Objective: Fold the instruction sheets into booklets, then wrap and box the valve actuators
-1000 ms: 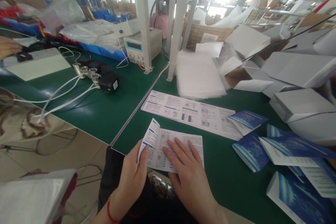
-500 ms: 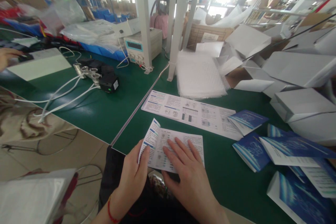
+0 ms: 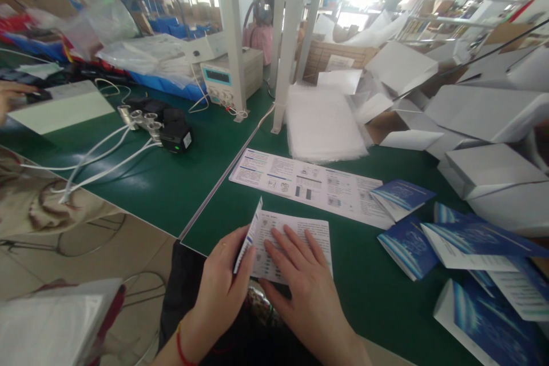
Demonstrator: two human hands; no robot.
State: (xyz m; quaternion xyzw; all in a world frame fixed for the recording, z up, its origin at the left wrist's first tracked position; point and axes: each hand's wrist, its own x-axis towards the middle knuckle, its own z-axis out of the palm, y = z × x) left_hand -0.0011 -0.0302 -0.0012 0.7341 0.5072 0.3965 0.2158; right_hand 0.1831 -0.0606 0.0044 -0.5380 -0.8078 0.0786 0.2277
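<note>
A printed leaflet (image 3: 295, 226) lies partly folded at the table's front edge. My left hand (image 3: 229, 271) pinches its left panel between thumb and fingers, holding that panel upright and leaning over the rest. My right hand (image 3: 300, 269) lies flat on the leaflet's right part, fingers spread, pressing it to the table. Just beyond, a long unfolded printed sheet (image 3: 283, 174) lies flat. To the right are several folded blue leaflets (image 3: 409, 249), some overlapping, one resting on the end of the long sheet.
White foam sheets (image 3: 323, 123) and a heap of white boxes (image 3: 484, 114) fill the back right. Metal posts (image 3: 285, 40) stand behind beside a power supply (image 3: 231, 77). Black devices with white cables (image 3: 174, 131) sit at left, near another person's hand (image 3: 12, 94) and sleeve.
My left hand has moved right, tipping the leaflet's left panel up and inward toward the right. My right hand stays spread on the leaflet.
</note>
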